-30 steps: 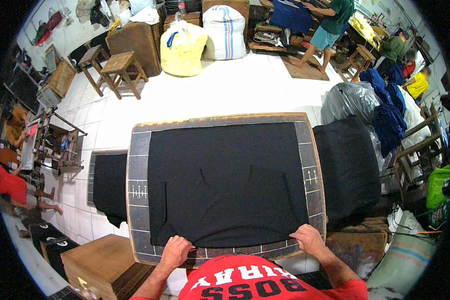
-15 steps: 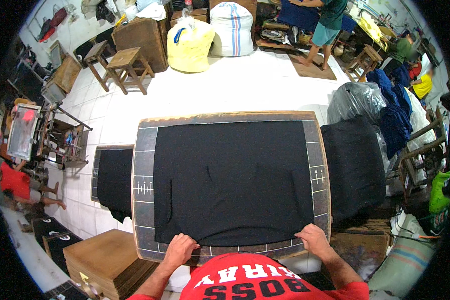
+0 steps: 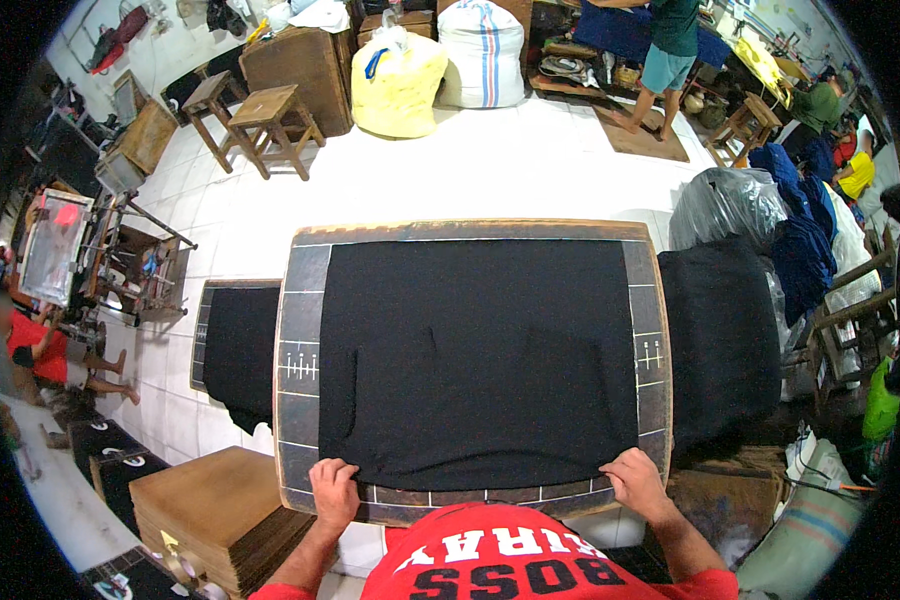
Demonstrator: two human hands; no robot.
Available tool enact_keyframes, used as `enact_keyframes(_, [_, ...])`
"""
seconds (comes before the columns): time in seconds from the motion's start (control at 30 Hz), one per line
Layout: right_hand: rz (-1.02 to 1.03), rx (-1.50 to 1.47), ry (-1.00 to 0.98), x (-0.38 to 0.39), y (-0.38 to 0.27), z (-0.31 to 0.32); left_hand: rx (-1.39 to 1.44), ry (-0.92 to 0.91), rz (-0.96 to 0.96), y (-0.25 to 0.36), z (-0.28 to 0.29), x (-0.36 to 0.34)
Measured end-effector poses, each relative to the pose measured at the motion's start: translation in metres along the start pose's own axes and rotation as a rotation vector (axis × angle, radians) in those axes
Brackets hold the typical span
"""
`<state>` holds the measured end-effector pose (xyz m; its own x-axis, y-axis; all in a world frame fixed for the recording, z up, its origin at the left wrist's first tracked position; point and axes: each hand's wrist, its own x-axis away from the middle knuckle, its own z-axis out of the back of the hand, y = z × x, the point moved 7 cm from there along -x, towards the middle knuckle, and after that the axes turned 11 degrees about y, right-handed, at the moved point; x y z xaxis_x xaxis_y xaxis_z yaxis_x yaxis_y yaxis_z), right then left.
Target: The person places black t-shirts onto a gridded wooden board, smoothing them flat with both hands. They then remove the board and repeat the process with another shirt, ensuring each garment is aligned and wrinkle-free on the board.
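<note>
A black cloth (image 3: 480,350) lies spread over a dark board (image 3: 300,420) with white grid lines and a worn wooden edge. Low folds run along its near edge, and short creases show near its left side. My left hand (image 3: 335,490) is at the cloth's near left corner, its fingers closed on the edge. At the near right corner, my right hand (image 3: 634,480) pinches the cloth between thumb and fingers.
More black cloth lies on a smaller board (image 3: 198,340) at left and in a pile (image 3: 720,340) at right. Stacked brown boards (image 3: 205,490) stand at lower left. Wooden stools (image 3: 270,110), a yellow sack (image 3: 398,90) and a white sack (image 3: 482,60) are farther off. Other people work around the room.
My left hand has slid left along the near edge to the cloth's corner. My right hand stays at the right corner. The whole view has shifted slightly.
</note>
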<state>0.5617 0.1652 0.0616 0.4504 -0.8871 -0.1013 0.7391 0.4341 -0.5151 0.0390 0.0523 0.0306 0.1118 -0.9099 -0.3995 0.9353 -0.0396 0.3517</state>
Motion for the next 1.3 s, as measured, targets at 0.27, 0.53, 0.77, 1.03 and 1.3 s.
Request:
enact_keyframes(0.27, [-0.015, 0.01, -0.032, -0.003, 0.0, 0.004, -0.039, 0.042, 0.017, -0.021, 0.001, 0.021])
enact_keyframes(0.53, [-0.024, -0.004, -0.043, -0.004, 0.0, 0.003, -0.044, 0.048, -0.022, -0.016, 0.008, 0.017])
enact_keyframes(0.77, [-0.021, -0.021, -0.041, -0.003, 0.001, 0.003, -0.056, 0.04, -0.025, -0.015, 0.008, 0.018])
enact_keyframes(1.03, [-0.019, 0.008, 0.049, -0.001, -0.005, 0.011, -0.092, 0.02, -0.033, 0.016, 0.011, -0.002])
enact_keyframes(1.3, [-0.007, 0.086, 0.159, 0.016, 0.004, 0.018, 0.153, -0.149, -0.271, 0.089, -0.042, -0.011])
